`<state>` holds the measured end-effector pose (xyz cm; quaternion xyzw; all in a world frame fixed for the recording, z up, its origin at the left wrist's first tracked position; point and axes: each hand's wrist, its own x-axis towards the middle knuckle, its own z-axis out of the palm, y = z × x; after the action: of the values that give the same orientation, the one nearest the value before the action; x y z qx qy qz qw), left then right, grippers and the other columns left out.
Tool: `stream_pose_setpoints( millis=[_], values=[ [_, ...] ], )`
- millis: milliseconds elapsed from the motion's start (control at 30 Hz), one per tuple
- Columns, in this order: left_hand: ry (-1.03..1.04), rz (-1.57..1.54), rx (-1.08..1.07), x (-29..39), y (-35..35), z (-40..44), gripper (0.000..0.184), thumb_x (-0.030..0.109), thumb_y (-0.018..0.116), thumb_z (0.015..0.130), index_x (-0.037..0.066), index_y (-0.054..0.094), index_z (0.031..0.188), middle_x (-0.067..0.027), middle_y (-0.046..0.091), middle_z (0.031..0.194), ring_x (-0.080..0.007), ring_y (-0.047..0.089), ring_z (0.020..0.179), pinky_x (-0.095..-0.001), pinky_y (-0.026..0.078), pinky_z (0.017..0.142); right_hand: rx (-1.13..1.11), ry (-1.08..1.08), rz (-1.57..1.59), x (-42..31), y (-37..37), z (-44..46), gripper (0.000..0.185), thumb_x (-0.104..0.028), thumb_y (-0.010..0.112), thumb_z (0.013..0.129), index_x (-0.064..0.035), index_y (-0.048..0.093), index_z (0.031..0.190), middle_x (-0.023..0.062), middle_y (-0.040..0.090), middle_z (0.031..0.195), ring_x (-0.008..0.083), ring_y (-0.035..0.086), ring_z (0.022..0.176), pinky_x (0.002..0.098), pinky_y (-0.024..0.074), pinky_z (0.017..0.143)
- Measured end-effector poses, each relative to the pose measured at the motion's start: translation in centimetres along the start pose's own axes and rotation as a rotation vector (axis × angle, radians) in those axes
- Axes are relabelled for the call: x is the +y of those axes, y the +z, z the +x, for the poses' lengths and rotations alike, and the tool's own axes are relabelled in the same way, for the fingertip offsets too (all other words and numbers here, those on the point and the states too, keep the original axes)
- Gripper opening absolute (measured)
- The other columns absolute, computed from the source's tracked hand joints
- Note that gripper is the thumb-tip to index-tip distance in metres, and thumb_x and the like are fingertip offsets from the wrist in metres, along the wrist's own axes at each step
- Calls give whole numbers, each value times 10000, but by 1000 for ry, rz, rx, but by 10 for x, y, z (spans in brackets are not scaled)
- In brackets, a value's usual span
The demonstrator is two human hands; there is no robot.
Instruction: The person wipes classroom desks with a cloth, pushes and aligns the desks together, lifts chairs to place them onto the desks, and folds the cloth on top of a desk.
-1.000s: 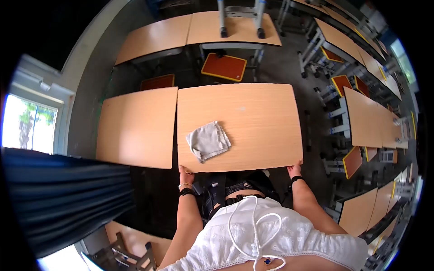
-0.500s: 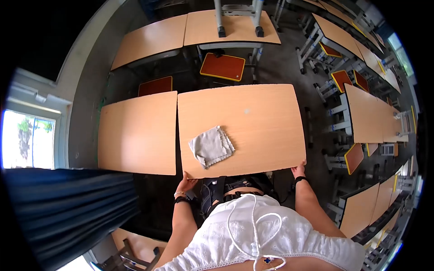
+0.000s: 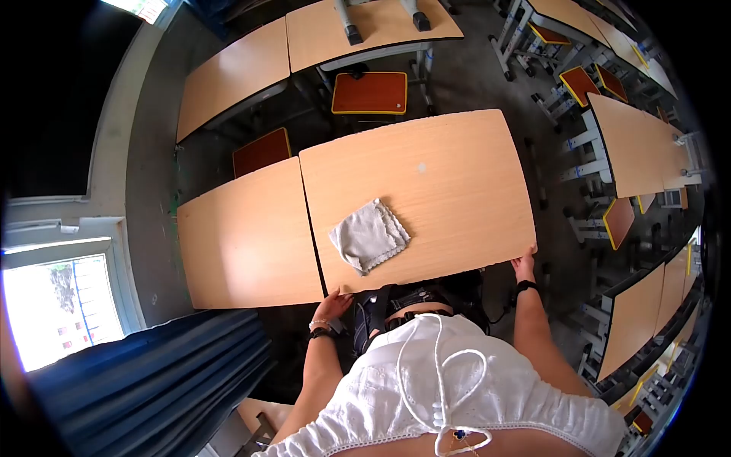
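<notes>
Desk [image 3: 464, 183]: came closer to second desk [image 3: 247, 244].
Left hand [image 3: 332, 306]: grasping near-left corner.
Right hand [image 3: 524, 266]: grasping near-right corner.
Cloth [image 3: 370, 237]: on desk.

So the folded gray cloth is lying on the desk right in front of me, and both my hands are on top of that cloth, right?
Not quite: the head view shows your left hand and right hand at the near corners of the desk. The folded gray cloth does lie on it.

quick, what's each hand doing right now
Left hand: holding the desk's near edge at its left corner.
Right hand: holding the same edge at its right corner.
</notes>
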<state>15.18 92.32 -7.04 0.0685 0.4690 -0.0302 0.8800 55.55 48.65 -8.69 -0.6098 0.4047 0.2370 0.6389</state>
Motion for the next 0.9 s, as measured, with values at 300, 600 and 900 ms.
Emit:
stream_pose_setpoints(
  millis=[300,600,900],
  values=[
    [-30,49,46,5,10,-2,433,383,510,795,89,439,1104,-90,507,1064,-228,432,1052,-363,315,936,-55,-4,36,-3,-1,1,695,-600,306,789,-31,348,1185,98,420,1171,215,400,1067,318,315,908],
    [72,-24,12,-5,-1,1,260,336,499,813,129,505,970,-40,557,963,-213,470,1010,-358,327,910,-24,18,7,3,-5,2,709,-624,304,772,-45,344,1180,113,428,1150,227,400,1061,339,317,909],
    [49,-74,275,-6,21,6,294,380,652,687,137,502,620,4,553,627,-168,556,744,-309,416,777,-51,17,-51,-5,3,-7,716,-629,275,776,-46,341,1187,122,409,1182,239,395,1077,352,322,905]
  ],
)
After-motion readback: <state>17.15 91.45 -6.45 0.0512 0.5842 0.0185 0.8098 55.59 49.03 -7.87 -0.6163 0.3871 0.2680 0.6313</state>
